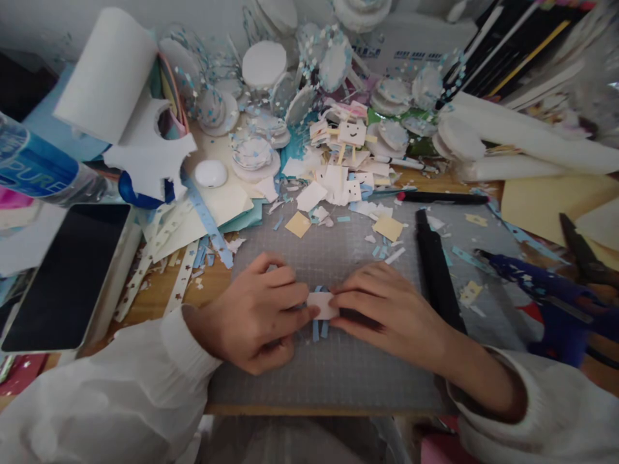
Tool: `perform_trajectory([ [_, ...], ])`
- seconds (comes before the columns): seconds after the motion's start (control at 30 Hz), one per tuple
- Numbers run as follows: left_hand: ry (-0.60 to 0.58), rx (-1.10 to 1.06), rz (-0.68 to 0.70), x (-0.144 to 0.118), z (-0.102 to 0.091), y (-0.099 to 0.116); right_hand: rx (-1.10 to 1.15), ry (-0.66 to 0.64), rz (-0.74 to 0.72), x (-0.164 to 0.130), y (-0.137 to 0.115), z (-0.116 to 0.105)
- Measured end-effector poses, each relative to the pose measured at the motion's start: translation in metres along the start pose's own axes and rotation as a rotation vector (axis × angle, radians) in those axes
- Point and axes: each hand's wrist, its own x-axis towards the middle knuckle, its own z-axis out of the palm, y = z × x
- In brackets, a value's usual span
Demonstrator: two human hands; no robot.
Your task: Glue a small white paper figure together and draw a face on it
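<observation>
Both hands meet low on the grey mat (338, 374): the left hand (256, 309) and the right hand (387, 309) pinch a small pale card (322, 304) between their fingertips, with blue strips (319, 330) sticking out above and below it. A black ruler (435, 270) lies on the mat just right of the right hand, a blue glue gun (541, 290) further right. Paper scraps (338, 180) litter the bench (159, 290) behind, and a tablet (68, 277) lies at the left.

Wooden desk (159, 293) w/ grey cutting mat (338, 374), white wall (48, 26) behind.
</observation>
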Motion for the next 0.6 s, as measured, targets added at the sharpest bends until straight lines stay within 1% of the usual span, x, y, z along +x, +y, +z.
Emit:
perform_trajectory([
  [0.1, -0.012, 0.022, 0.014, 0.000, 0.001, 0.001, -0.024, -0.032, 0.007, 0.001, -0.001, 0.000],
  [0.2, -0.032, 0.035, 0.015, 0.001, 0.001, 0.002, -0.053, -0.035, 0.007, 0.002, -0.002, 0.001],
  [0.3, -0.026, -0.021, -0.035, 0.003, 0.001, 0.003, -0.060, -0.018, 0.010, 0.001, -0.003, 0.003],
  [0.4, 0.077, -0.149, -0.185, 0.005, -0.001, 0.002, -0.016, 0.042, 0.023, 0.000, -0.003, 0.005],
  [0.47, 0.176, -0.215, -0.320, 0.007, -0.001, 0.002, 0.020, 0.110, 0.020, 0.000, -0.003, 0.005],
  [0.53, 0.249, -0.257, -0.439, 0.009, -0.001, 0.002, 0.040, 0.189, -0.004, -0.001, -0.002, 0.004],
  [0.6, 0.269, -0.294, -0.517, 0.010, 0.000, 0.004, 0.030, 0.272, -0.046, -0.001, -0.002, 0.003],
])
